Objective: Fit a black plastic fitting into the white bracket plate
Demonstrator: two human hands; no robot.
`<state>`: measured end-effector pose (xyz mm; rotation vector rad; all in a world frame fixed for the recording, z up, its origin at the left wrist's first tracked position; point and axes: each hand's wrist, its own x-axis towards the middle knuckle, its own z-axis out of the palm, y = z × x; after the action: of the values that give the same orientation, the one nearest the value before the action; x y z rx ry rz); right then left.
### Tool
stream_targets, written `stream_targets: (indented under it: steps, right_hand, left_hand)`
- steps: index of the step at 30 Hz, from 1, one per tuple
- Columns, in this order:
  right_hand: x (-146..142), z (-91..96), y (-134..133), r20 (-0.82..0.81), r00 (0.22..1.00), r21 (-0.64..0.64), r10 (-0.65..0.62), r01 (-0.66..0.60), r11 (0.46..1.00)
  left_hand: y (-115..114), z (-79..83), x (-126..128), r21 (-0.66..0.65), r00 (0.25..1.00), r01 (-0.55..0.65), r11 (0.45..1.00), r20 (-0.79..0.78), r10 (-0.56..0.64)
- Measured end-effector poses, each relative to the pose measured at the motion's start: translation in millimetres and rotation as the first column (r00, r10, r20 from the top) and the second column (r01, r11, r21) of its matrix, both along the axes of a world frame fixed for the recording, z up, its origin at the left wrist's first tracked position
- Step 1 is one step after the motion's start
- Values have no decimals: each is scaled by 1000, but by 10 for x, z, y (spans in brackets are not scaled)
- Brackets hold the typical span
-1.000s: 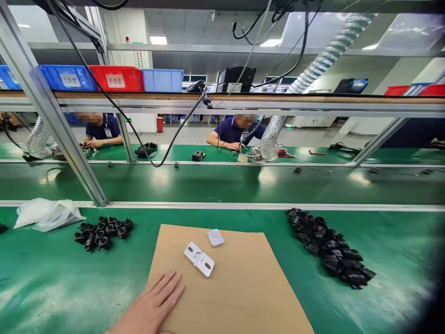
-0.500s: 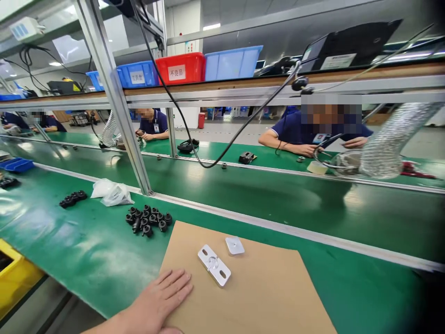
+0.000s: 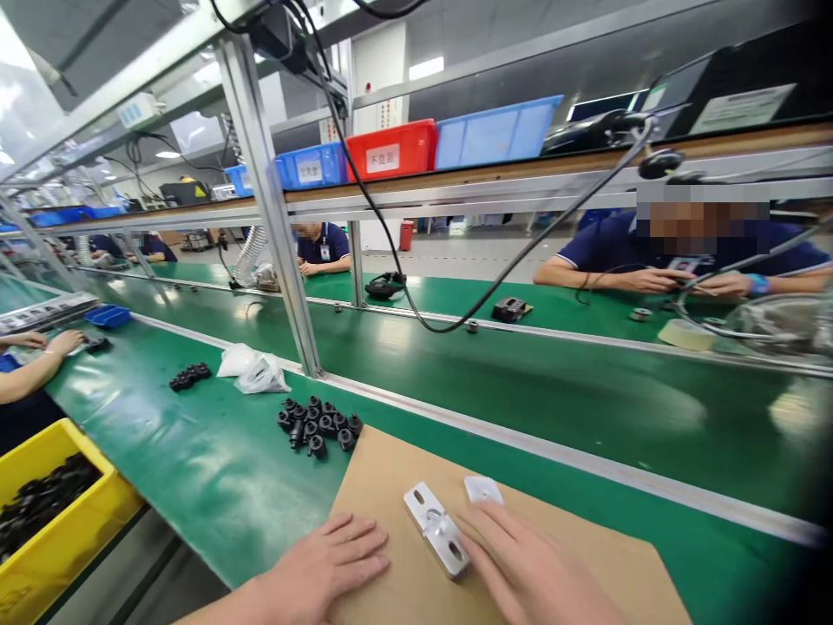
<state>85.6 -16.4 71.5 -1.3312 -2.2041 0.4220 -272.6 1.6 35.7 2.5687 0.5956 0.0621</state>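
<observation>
My left hand (image 3: 331,564) lies flat on a brown cardboard sheet (image 3: 383,469), fingers stretched out, holding nothing. To its right, a silver metal plate (image 3: 435,528) with two slots and a round recess rests on the cardboard. My right hand (image 3: 527,564), a little blurred, reaches in from the lower right with its fingers extended. Its fingertips are beside the slotted plate and partly cover a smaller square silver plate (image 3: 482,489). I cannot tell whether they touch either piece.
Several black fittings (image 3: 318,425) stand left of the cardboard, near clear plastic bags (image 3: 260,371). A yellow bin (image 3: 123,503) of black parts is at lower left. A metal post (image 3: 266,208) rises from the bench. A co-worker's hand (image 3: 65,341) shows at far left; another person (image 3: 605,252) sits opposite.
My right hand has come into view from the lower right, over the small square plate. My left hand stays flat on the cardboard. The camera view has turned left.
</observation>
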Motion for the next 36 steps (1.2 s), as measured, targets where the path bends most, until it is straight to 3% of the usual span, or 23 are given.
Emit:
stream_targets:
  steps: [3, 5, 7, 10, 16, 22, 25, 28, 31, 33, 36]
  right_hand:
    - [-819, 222, 743, 257, 966, -33, 1, 7, 999]
    - [-1249, 303, 1156, 273, 962, -30, 7, 1, 1000]
    - [-1488, 304, 1446, 277, 960, -42, 32, -21, 999]
    - [-1555, 215, 1660, 259, 964, -54, 66, -54, 997]
    - [-1335, 159, 1675, 95, 995, -39, 30, -26, 999]
    - [-716, 389, 1377, -166, 986, -85, -8, -6, 996]
    - [-329, 506, 1131, -261, 964, -165, -51, 7, 986]
    - [-22, 596, 923, -325, 937, -231, -125, 50, 972]
    - [193, 666, 789, -373, 910, -261, -181, 84, 962]
    - [289, 710, 728, -394, 899, -263, -189, 87, 961]
    - [380, 761, 664, -398, 900, -258, -180, 79, 963]
  left_hand:
    - [-50, 40, 7, 16, 999, -43, 999, 15, 43]
    - [-57, 10, 16, 44, 998, -64, 997, 16, 63]
    - [-46, -33, 27, 67, 997, -71, 995, 14, 70]
    - [-18, -69, 45, 104, 998, -66, 992, 2, 66]
    - [-3, 18, 58, 243, 998, -60, 968, 4, 60]
    - [-80, -25, 101, 70, 995, -100, 992, 28, 99]
    - [-73, 57, 208, 13, 991, -125, 992, 58, 124]
    - [157, 313, 346, -66, 975, -181, 981, 118, 188]
    - [569, 530, 531, -138, 945, -249, 959, 183, 272]
    - [817, 534, 675, -240, 947, -201, 950, 200, 251]
    - [993, 324, 868, -400, 949, -112, 910, 227, 217]
